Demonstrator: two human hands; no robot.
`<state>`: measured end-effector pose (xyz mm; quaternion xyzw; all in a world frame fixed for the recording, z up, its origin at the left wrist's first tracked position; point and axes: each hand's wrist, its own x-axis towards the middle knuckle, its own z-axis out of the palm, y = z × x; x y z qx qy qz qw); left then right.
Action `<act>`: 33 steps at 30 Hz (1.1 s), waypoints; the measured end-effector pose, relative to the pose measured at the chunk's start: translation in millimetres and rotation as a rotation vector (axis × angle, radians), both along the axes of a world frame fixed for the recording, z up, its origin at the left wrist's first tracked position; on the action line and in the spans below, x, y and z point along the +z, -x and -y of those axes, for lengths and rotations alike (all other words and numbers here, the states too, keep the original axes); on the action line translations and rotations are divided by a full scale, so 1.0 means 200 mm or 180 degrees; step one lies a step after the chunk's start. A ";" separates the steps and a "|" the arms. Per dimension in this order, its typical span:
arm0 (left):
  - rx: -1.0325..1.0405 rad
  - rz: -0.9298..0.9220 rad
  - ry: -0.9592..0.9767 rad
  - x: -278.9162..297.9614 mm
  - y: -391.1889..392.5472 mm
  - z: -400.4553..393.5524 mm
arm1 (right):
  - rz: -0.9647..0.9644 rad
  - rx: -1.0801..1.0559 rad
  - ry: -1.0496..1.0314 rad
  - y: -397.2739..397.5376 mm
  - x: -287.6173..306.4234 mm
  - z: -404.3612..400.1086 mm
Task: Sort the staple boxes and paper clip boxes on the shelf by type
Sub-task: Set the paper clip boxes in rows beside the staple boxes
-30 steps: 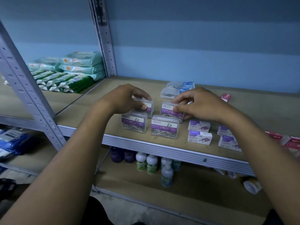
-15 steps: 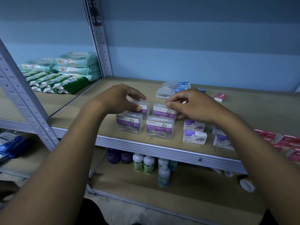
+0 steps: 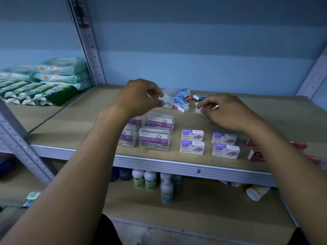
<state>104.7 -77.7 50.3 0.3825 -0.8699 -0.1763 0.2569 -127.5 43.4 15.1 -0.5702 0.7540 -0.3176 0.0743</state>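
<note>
Now, left hand [image 3: 139, 97]: raised over the wooden shelf board [image 3: 85, 121], fingers curled, thumb and fingertips pinching a small clear plastic paper clip box [image 3: 166, 101] at its 3 o'clock.
Right hand [image 3: 224, 112]: low over the board, fingers curled, pinching a small white box [image 3: 198, 107] at its 9 o'clock; most of that box is hidden behind the fingers.
Paper clip boxes: four clear plastic cases with purple "PAPER CLIP" labels [image 3: 154, 138] sit in a tight two-by-two block at 6 o'clock of the left hand; the left forearm covers part of the left pair.
Staple boxes: four white-and-purple cardboard "STAPLES" boxes [image 3: 192, 147] lie in two pairs at 6 o'clock of the right hand, near the shelf's front edge.
Unsorted heap: blue-and-white small cardboard boxes [image 3: 181, 101] and a small red box [image 3: 189, 98] lie between the two hands, toward the back.
Red boxes [image 3: 254, 154]: at the far right, partly hidden behind the right forearm.
Around: stacked green wipe packs [image 3: 53, 80] at 9 o'clock on the next shelf; small white-capped bottles [image 3: 150, 179] on the shelf below.
</note>
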 end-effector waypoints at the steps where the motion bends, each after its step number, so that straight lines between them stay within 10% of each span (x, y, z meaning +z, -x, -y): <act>1: -0.0018 0.0023 -0.0004 -0.01 0.04 -0.01 | -0.0021 -0.0037 -0.0029 0.03 0.00 -0.02; 33: -0.0269 0.1472 -0.0084 -0.11 0.61 0.07 | -0.0821 0.0468 -0.0822 0.26 -0.08 0.28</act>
